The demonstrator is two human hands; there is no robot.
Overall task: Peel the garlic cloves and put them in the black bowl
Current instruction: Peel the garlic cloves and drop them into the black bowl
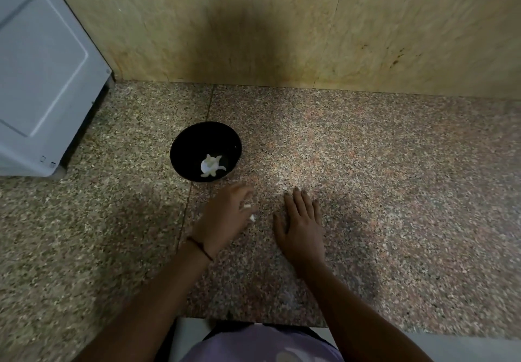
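Speckled pink-grey granite counter point(380, 164) against a tan stone wall point(225, 23); white appliance point(42, 73) at far left.
By the counter seam, round black bowl point(194, 138) holds white garlic pieces point(210, 165). Just beside it, left hand point(222, 217), blurred, small white bits point(247, 206) at its fingers; grip cannot be told. On the counter, right hand point(301, 229) flat, fingers straight, close together.
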